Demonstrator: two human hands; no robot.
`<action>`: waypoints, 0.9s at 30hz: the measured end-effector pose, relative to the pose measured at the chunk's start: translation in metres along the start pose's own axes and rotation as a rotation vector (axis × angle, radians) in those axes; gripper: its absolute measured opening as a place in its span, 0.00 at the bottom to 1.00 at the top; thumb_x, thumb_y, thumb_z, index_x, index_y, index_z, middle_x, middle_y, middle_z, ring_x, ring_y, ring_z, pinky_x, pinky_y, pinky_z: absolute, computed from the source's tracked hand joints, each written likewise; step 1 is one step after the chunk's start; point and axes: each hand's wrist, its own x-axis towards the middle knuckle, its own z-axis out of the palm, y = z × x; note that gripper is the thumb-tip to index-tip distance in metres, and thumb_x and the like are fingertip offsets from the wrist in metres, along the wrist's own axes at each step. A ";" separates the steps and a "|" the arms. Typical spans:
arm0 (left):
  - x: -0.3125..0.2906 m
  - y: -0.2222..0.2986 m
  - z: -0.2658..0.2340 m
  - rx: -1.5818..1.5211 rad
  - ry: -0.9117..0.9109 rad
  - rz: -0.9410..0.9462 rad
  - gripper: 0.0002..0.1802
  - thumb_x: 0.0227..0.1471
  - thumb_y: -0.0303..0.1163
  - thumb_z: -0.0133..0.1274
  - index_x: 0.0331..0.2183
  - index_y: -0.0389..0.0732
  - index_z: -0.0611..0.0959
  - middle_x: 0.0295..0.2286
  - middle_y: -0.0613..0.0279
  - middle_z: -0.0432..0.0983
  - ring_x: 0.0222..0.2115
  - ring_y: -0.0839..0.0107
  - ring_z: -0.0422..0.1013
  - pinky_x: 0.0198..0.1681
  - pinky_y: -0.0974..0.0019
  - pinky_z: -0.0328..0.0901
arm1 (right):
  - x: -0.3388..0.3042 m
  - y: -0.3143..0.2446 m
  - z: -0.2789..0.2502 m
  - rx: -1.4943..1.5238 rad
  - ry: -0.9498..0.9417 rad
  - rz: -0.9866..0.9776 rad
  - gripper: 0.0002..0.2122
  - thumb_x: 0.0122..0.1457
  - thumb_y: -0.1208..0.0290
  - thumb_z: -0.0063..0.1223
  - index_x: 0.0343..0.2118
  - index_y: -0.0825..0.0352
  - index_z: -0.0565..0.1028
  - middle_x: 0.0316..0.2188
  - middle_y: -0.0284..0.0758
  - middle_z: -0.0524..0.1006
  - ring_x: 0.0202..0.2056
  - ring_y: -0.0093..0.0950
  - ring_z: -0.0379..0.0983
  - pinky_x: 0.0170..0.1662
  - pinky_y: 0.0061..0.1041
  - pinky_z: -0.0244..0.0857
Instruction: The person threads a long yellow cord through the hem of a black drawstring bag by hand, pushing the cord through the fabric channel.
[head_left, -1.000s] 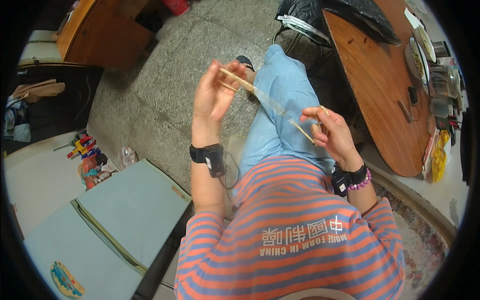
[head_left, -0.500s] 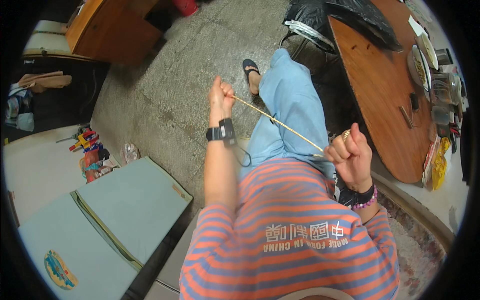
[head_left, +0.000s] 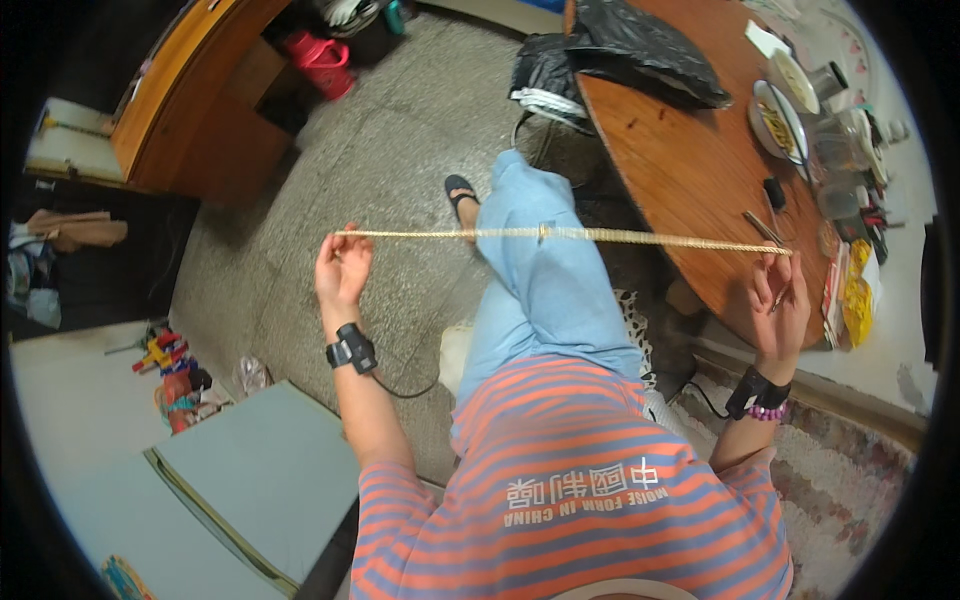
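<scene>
A gold-coloured braided cord [head_left: 640, 237] is stretched nearly level across the view, above my jeans [head_left: 535, 285]. My left hand [head_left: 343, 270] pinches its left end, the palm turned up. At the other end my right hand [head_left: 778, 310] grips the cord between thumb and fingers, over the table's near edge. About midway along the cord sits a small knot [head_left: 543, 233]. The right half looks thicker and slightly smeared by motion. Each wrist wears a black strapped device with a cable.
On the right stands a wooden table [head_left: 665, 155] with a black plastic bag [head_left: 650, 55], a bowl of food [head_left: 778, 125] and jars. A pale green refrigerator [head_left: 250, 450] is at lower left. Farther off are a wooden desk [head_left: 205, 130] and a red bucket-like container [head_left: 322, 65].
My hands have moved apart, left hand leftward and right hand rightward. The cord went from a short slanting span to a long, nearly level one. The view has shifted too.
</scene>
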 end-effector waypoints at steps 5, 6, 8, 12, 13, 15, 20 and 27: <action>0.003 -0.013 0.025 -0.080 0.195 0.148 0.14 0.63 0.30 0.46 0.24 0.40 0.71 0.27 0.60 0.72 0.28 0.70 0.68 0.37 0.65 0.67 | 0.005 -0.002 0.028 0.124 0.522 -0.226 0.16 0.70 0.65 0.41 0.23 0.61 0.64 0.30 0.32 0.70 0.37 0.28 0.70 0.47 0.31 0.67; 0.006 -0.010 0.021 -0.160 0.143 0.145 0.14 0.63 0.30 0.47 0.24 0.41 0.70 0.23 0.64 0.69 0.24 0.74 0.66 0.30 0.70 0.66 | 0.008 -0.002 0.033 0.222 0.656 -0.279 0.16 0.69 0.66 0.42 0.21 0.61 0.63 0.27 0.31 0.69 0.38 0.28 0.71 0.50 0.33 0.66; 0.012 -0.010 0.020 -0.217 0.066 0.100 0.14 0.63 0.30 0.47 0.24 0.42 0.69 0.20 0.67 0.64 0.21 0.76 0.61 0.25 0.73 0.61 | -0.001 -0.001 0.010 0.376 0.353 -0.260 0.17 0.68 0.67 0.42 0.20 0.60 0.60 0.22 0.29 0.61 0.30 0.23 0.63 0.47 0.28 0.65; 0.015 -0.018 0.037 -0.168 -0.015 0.071 0.16 0.63 0.31 0.48 0.23 0.43 0.66 0.18 0.69 0.58 0.17 0.80 0.51 0.19 0.76 0.51 | -0.007 -0.005 0.002 0.341 0.182 -0.296 0.13 0.68 0.65 0.43 0.26 0.62 0.64 0.24 0.28 0.58 0.26 0.21 0.54 0.34 0.21 0.56; 0.014 -0.020 0.044 -0.107 -0.014 0.118 0.13 0.64 0.31 0.48 0.26 0.41 0.70 0.21 0.69 0.62 0.18 0.81 0.53 0.18 0.76 0.51 | -0.007 -0.007 0.006 0.241 0.202 -0.322 0.11 0.68 0.64 0.43 0.29 0.64 0.66 0.25 0.28 0.59 0.25 0.20 0.52 0.30 0.20 0.53; 0.007 -0.033 0.092 -0.061 -0.012 0.108 0.10 0.64 0.31 0.48 0.29 0.40 0.72 0.23 0.68 0.64 0.18 0.81 0.54 0.18 0.76 0.51 | -0.014 -0.014 0.008 0.088 0.257 -0.358 0.11 0.68 0.63 0.43 0.35 0.66 0.67 0.26 0.28 0.60 0.25 0.18 0.53 0.30 0.19 0.53; 0.004 -0.041 0.136 0.366 -0.129 0.165 0.07 0.65 0.28 0.45 0.44 0.38 0.74 0.28 0.67 0.70 0.21 0.84 0.59 0.19 0.80 0.55 | -0.006 -0.017 0.007 -0.326 0.372 -0.316 0.09 0.68 0.72 0.42 0.47 0.68 0.68 0.30 0.29 0.66 0.17 0.11 0.53 0.18 0.10 0.48; 0.004 -0.056 0.165 0.669 -0.105 0.160 0.16 0.63 0.28 0.50 0.51 0.37 0.73 0.33 0.65 0.75 0.20 0.87 0.61 0.20 0.83 0.58 | -0.005 -0.020 0.009 -0.486 0.333 -0.320 0.18 0.65 0.80 0.42 0.58 0.68 0.60 0.42 0.41 0.77 0.15 0.09 0.51 0.16 0.09 0.44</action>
